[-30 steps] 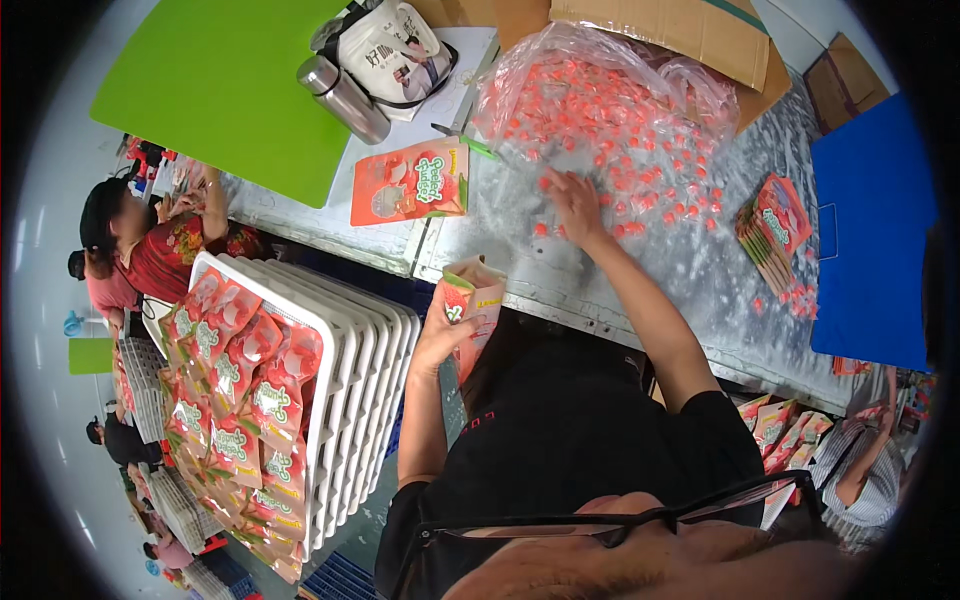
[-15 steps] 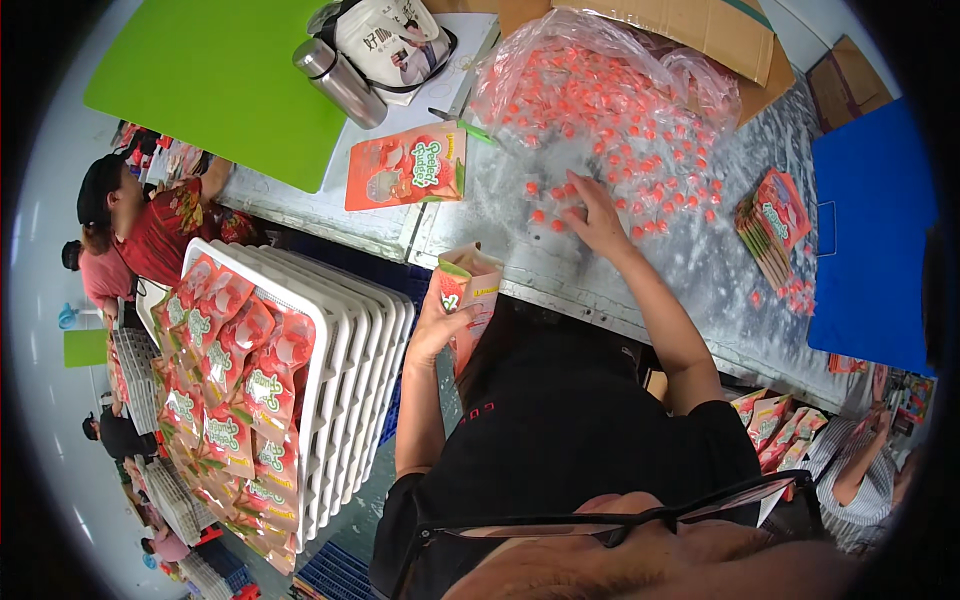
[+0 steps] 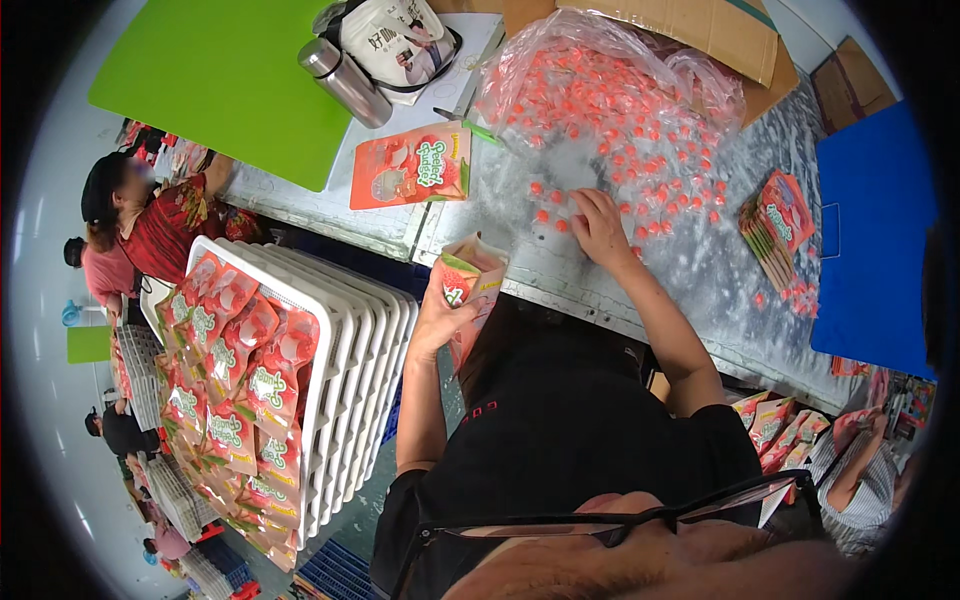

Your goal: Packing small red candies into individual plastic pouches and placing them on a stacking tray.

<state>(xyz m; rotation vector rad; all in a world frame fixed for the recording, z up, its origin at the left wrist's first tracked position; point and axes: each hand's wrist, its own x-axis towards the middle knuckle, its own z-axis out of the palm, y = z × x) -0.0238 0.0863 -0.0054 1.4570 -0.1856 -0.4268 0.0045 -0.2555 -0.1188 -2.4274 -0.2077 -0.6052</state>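
Observation:
My left hand [image 3: 441, 318] is closed around a stand-up pouch [image 3: 482, 262], red and green, held upright at the table's near edge with its top gaping. Over the table, my right hand [image 3: 603, 230] has its fingers bent downward, with thumb and fingertips apart. Loose wrapped red candies [image 3: 542, 216] lie just left of its fingertips, and others lie to its right. Whether a candy sits under the fingers is hidden. Beyond, a clear plastic bag [image 3: 612, 40] spills a heap of the same candies across the grey tabletop [image 3: 520, 240].
A flat red pouch [image 3: 412, 168], a green-handled cutter [image 3: 478, 130] and a steel flask [image 3: 345, 84] lie at left. Stacked white trays [image 3: 340, 400] of filled pouches stand beside my left arm. A pouch stack [image 3: 775, 225] and blue panel [image 3: 875, 240] are at right.
My right hand has drawn slightly nearer, its fingers more bent and closer together. The pouch in my left hand has tilted a little, its mouth wider.

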